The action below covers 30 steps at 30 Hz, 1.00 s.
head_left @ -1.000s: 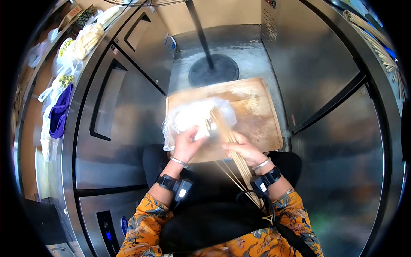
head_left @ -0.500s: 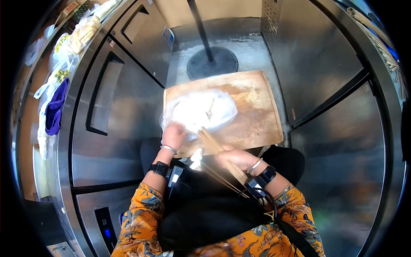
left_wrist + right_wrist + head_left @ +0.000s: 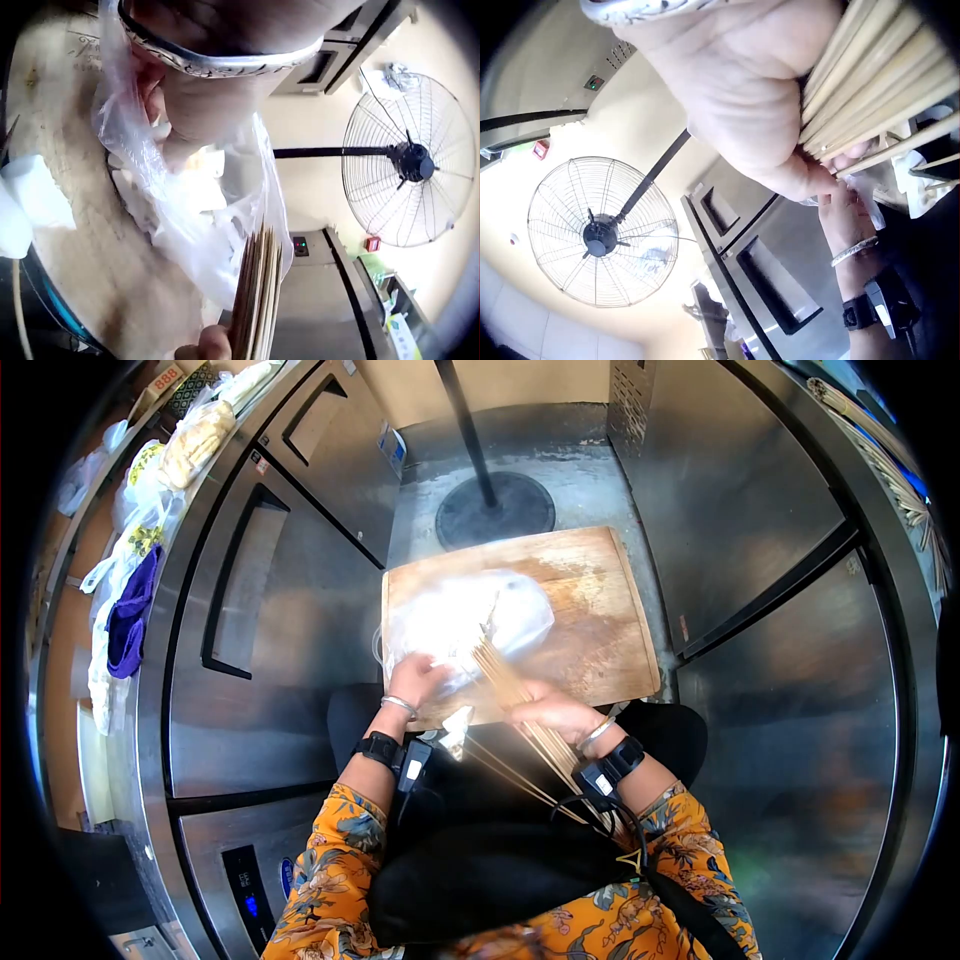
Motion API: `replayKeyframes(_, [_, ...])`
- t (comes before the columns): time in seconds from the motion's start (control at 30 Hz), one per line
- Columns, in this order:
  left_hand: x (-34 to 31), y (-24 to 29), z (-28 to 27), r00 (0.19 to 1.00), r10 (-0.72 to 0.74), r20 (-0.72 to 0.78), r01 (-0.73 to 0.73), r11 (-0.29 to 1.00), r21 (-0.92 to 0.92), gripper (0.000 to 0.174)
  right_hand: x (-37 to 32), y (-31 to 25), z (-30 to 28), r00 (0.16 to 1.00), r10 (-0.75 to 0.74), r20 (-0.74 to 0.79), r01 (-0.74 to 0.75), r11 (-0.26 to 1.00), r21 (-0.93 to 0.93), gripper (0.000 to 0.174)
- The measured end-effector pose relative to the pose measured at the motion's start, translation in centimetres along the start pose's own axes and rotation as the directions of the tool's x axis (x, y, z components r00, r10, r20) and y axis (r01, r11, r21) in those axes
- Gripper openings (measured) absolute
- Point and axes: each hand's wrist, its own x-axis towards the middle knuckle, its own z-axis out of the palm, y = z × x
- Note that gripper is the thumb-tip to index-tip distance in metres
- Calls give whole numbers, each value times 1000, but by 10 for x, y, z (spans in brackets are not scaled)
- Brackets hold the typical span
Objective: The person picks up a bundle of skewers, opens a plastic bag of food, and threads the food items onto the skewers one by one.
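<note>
My left hand [image 3: 415, 678] reaches into the near left side of a clear plastic bag [image 3: 161, 176]. Soft white pieces [image 3: 206, 176] lie inside it, close to the thumb; plastic partly covers the fingers, and I cannot tell whether they pinch a piece. My right hand [image 3: 555, 712] grips a thick bundle of bamboo skewers [image 3: 877, 71], their points [image 3: 262, 244] aimed at the bag. Beneath that bundle, a couple of separate skewers [image 3: 505, 770] slant out from the right hand, with white pieces [image 3: 457, 732] on their far ends, beyond the board's near edge.
The bag lies on a wooden board [image 3: 600, 630] in front of my knees. Steel fridge cabinets [image 3: 770, 560] stand close on both sides. Beyond the board is the round black base [image 3: 495, 510] of a standing fan [image 3: 412, 161]. Bagged goods [image 3: 195, 445] line the left counter.
One second ago the left hand held a white piece near the skewer bundle; it has since moved left to the bag. White pieces now show on the separate skewers below the right hand.
</note>
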Motion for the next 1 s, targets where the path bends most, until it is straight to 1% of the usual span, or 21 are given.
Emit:
replayKeyframes(0.07, [6, -2, -6, 991, -129, 45, 129, 992, 13, 26, 0, -2, -1, 1000, 19, -2, -19, 1000, 11, 12])
replayKeyframes(0.1, [6, 9, -11, 979, -194, 65, 193, 981, 21, 26, 0, -3, -1, 999, 32, -2, -32, 999, 14, 11])
replayKeyframes(0.13, [3, 20, -14, 987, -153, 41, 146, 978, 151, 26, 1, -4, 0, 999, 45, -1, -45, 999, 17, 10])
replayKeyframes(0.17, [-5, 47, -19, 994, -110, 23, 99, 955, 280, 26, 3, -3, 0, 999, 44, -5, -43, 999, 17, 10])
replayKeyframes(0.2, [-9, 62, -21, 998, -64, 12, 53, 913, 405, 25, 5, 0, 0, 999, 42, -9, -42, 999, 18, 9])
replayKeyframes(0.3, [-10, 61, -19, 988, -13, -151, 71, 921, 384, 23, 6, 2, -1, 1000, -2, -7, 2, 1000, 26, 9])
replayKeyframes(0.33, [-13, 60, -22, 974, -1, -228, 68, 956, 287, 18, 6, 2, -1, 1000, -23, -3, 23, 999, 30, 10])
replayKeyframes(0.37, [-13, 62, -27, 962, -17, -271, 44, 995, 93, 13, 6, 2, -1, 1000, -18, -5, 19, 999, 34, 10])
replayKeyframes(0.4, [-16, 65, -31, 971, -133, -199, 88, 972, -218, 11, 5, 1, 0, 1000, -13, -5, 13, 999, 38, 10])
replayKeyframes(0.43, [-20, 66, -36, 970, -223, -96, 146, 852, -503, 9, 5, 1, 2, 1000, -7, -4, 7, 999, 43, 10])
replayKeyframes(0.53, [-30, 74, -34, 976, -218, -25, 123, 642, -757, 20, 6, 1, 5, 999, -33, 23, 32, 999, 35, 10])
replayKeyframes(0.63, [-39, 94, -31, 976, -220, -5, 124, 571, -812, 32, 2, -5, 8, 998, -56, 32, 55, 998, 29, 9])
replayKeyframes(0.73, [-40, 98, -28, 984, -175, 35, 137, 613, -778, 40, -1, -11, 10, 998, -54, 41, 52, 997, 59, 9])
replayKeyframes(0.83, [-43, 108, -23, 990, -143, -12, 86, 664, -743, 28, -2, -12, 8, 997, -66, 38, 65, 997, 28, 8])
replayKeyframes(0.93, [-44, 104, -17, 996, -56, -69, -1, 765, -644, 35, -1, -10, 6, 996, -76, 50, 73, 996, 51, 10])
replayKeyframes(1.0, [-48, 110, -13, 989, -34, -144, -62, 789, -612, 32, 1, -7, 5, 997, -67, 34, 66, 997, 40, 12])
